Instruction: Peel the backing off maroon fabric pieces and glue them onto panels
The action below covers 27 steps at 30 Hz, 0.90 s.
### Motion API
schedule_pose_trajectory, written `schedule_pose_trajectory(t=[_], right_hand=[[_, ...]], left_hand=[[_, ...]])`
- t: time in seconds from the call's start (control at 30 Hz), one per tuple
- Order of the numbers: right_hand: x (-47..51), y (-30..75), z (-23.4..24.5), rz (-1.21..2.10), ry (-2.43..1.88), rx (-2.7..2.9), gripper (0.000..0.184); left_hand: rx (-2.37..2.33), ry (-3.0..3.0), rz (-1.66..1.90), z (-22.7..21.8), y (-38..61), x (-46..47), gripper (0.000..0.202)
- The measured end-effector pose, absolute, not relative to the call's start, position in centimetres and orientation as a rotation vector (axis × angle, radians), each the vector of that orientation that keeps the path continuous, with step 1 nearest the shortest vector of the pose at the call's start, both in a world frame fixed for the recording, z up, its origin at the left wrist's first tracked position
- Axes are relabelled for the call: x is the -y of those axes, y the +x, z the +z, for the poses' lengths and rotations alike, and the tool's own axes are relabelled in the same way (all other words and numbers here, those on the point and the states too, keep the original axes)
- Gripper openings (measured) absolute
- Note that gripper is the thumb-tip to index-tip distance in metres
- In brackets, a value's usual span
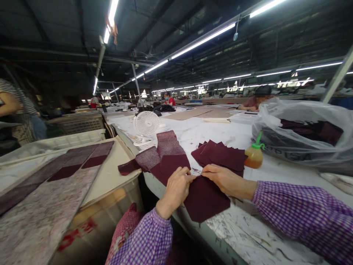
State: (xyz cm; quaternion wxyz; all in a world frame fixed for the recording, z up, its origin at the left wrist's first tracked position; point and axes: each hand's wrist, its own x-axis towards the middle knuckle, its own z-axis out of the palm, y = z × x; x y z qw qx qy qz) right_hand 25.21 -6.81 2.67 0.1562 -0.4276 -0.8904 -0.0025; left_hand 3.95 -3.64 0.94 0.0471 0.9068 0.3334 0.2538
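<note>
While fingers (211, 169) pinch it, fabric pc (206, 200) is dk maroon; angular.

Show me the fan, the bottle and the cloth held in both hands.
Fan (147, 123), head view: middle of the grille.
Bottle (253, 158), head view: lower body.
Held cloth (206, 201), head view: flat middle.

Bright tube lights (203, 41) against a dim roof (176, 16)
</note>
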Motion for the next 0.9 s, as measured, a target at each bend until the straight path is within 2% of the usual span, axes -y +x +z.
schedule_pose_trajectory(t=[0.13,0.27,0.47,0.73,0.9], right_hand=[[6.4,25.6,2.6,0.002,-1.173,2.611,0.036],[6.5,25.4,3.0,-0.131,-1.132,2.717,0.046],[6.8,23.7,4.3,-0.369,-1.217,2.864,0.057],[6.7,20.8,6.0,-0.596,-1.305,3.031,0.062],[6.6,18.9,5.9,-0.691,-1.237,3.029,0.063]], left_hand=[[-0.941,2.582,0.958,0.2,1.1,3.4,0.021],[-0.936,2.485,1.068,-0.4,-0.3,3.5,0.018],[-0.952,2.451,1.102,-0.3,-0.3,3.7,0.017],[-0.942,2.398,1.097,-0.5,-0.6,3.5,0.016],[-0.841,2.095,1.123,-0.4,-1.8,2.8,0.018]])
